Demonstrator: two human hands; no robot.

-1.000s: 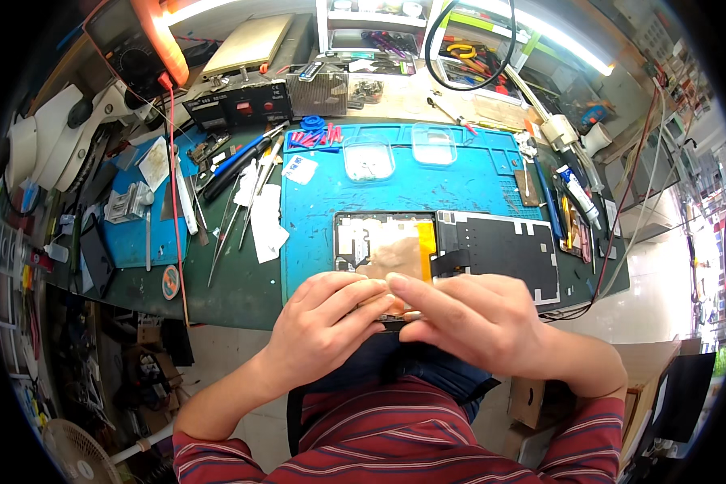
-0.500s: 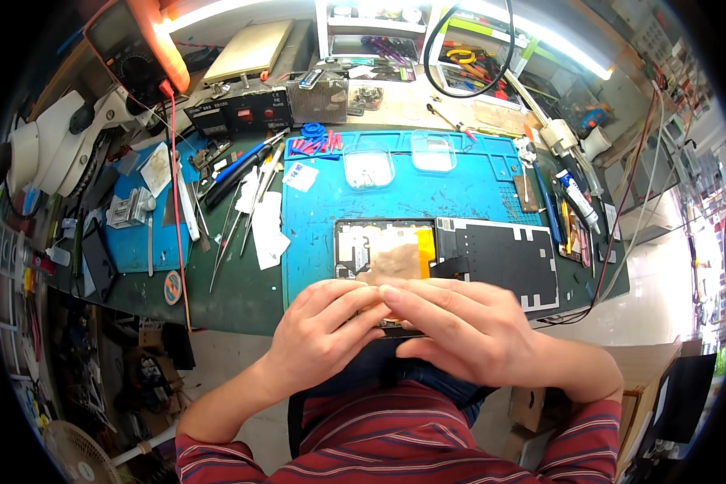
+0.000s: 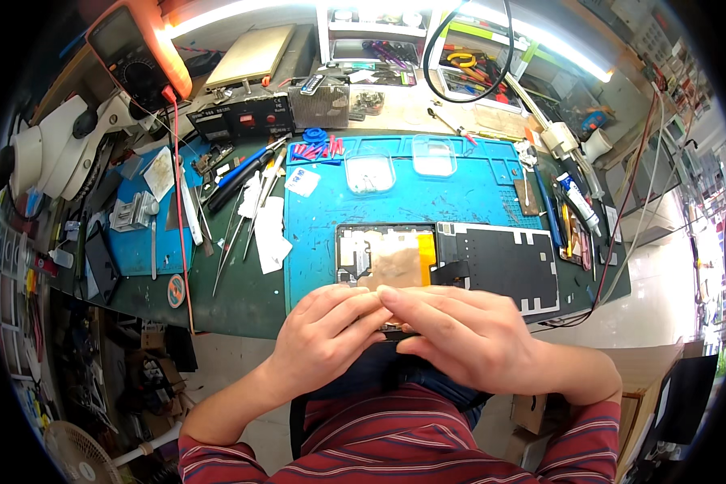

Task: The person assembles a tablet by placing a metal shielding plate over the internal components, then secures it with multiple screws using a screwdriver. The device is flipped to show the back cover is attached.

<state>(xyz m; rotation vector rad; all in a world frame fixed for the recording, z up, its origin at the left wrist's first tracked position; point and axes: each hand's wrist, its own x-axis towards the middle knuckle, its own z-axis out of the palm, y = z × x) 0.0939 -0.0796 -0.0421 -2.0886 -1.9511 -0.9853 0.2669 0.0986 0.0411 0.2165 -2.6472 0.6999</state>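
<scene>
My left hand (image 3: 324,329) and my right hand (image 3: 474,332) meet at the fingertips over the near edge of an opened tablet (image 3: 385,256). The fingers of both are bent and pressed together. Whatever they pinch, if anything, is hidden behind them. The tablet's body shows its inner parts, with a tan patch and an orange strip along one side. Joined beside it on the right, by a short dark flex cable (image 3: 453,273), lies a black panel (image 3: 500,262) with pale tabs. Both halves rest on a blue work mat (image 3: 315,234), and my hands cover the lower part of the body.
Two clear plastic boxes (image 3: 370,174) stand on the mat's far part. Tweezers (image 3: 232,242), white paper (image 3: 273,238) and pens lie to the left. An orange multimeter (image 3: 133,56) and a white microscope (image 3: 56,149) stand far left. A red cable (image 3: 179,194) hangs over the table edge.
The whole view has shifted slightly downward. My hands keep nearly the same pose at the tablet's near edge, and the tablet lies where it did.
</scene>
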